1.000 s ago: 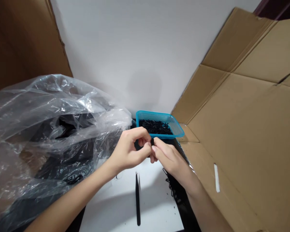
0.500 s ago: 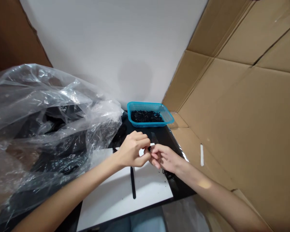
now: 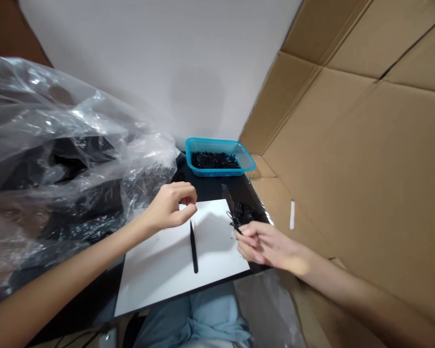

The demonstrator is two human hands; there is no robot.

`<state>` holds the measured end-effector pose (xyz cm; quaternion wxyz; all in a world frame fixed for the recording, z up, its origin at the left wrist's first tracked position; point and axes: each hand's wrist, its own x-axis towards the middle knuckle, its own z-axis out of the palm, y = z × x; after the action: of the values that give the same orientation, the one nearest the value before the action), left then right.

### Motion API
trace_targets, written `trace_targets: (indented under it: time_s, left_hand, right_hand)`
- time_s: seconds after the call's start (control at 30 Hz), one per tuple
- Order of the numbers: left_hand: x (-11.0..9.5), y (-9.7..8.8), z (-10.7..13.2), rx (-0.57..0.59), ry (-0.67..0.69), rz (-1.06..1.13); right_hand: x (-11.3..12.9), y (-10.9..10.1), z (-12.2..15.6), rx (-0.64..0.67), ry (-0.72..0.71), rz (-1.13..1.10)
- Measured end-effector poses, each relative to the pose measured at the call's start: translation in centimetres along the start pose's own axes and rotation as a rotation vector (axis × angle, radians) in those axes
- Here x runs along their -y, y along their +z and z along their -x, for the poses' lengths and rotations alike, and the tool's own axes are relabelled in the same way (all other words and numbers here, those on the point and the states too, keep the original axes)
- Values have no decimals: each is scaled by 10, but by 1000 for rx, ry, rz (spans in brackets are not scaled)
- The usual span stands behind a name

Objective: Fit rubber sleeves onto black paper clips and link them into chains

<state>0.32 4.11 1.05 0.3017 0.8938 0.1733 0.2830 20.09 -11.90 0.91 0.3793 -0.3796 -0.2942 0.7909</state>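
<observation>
My left hand [image 3: 174, 205] hovers above the upper left part of a white sheet [image 3: 155, 280]. Its fingers are loosely curled, the thumb stands a little apart from them, and I see nothing between. At the sheet's right edge, my right hand [image 3: 263, 245] pinches a small thin black piece [image 3: 238, 230] between thumb and finger. Just beyond it lies a pile of thin black loops [image 3: 244, 212]. Black tweezers [image 3: 193, 249] rest on the sheet between both hands, tips pointing away from me.
A blue plastic basket [image 3: 248, 163] with many small black pieces stands at the back against the white wall. Crumpled clear plastic [image 3: 94, 121] bulges over the left side. A cardboard wall [image 3: 358, 169] encloses the right. The table [image 3: 212, 187] is black.
My hands, together over the sheet before, have come apart: the left moved left, the right moved toward the pile of black loops with the small black piece. The view has shifted slightly.
</observation>
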Motion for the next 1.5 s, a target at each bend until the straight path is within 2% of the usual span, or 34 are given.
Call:
trace_targets:
  time_s: [0.1, 0.17, 0.37, 0.5, 0.6, 0.7, 0.87, 1.03, 1.3, 1.5]
  left_hand:
    - [-11, 19, -6, 74, -319, 509]
    - [-18, 35, -12, 105, -396, 672]
    - [-21, 78, -33, 179, -351, 659]
    - [-18, 105, -52, 219, -228, 502]
    - [-21, 115, -65, 222, -119, 416]
    - [-34, 112, -69, 211, -30, 426]
    - [-66, 86, -56, 140, 14, 603]
    - [-80, 71, -39, 128, -12, 654]
    - [-74, 65, -32, 122, -45, 719]
    - [-56, 72, -37, 81, -38, 633]
  right_hand:
    - [3, -3, 8, -3, -98, -74]
    - [3, -4, 12, 6, -160, -102]
    - [-5, -14, 29, 15, -293, -210]
    - [-7, -21, 39, 38, -339, -262]
    - [-6, -23, 44, 66, -362, -276]
    - [-6, -22, 48, 19, -424, -189]
    - [-6, -17, 52, -308, -511, 215]
    - [-10, -15, 46, -400, -498, 446]
    - [-8, -10, 35, -422, -525, 485]
    - [-6, -11, 23, -376, -551, 237]
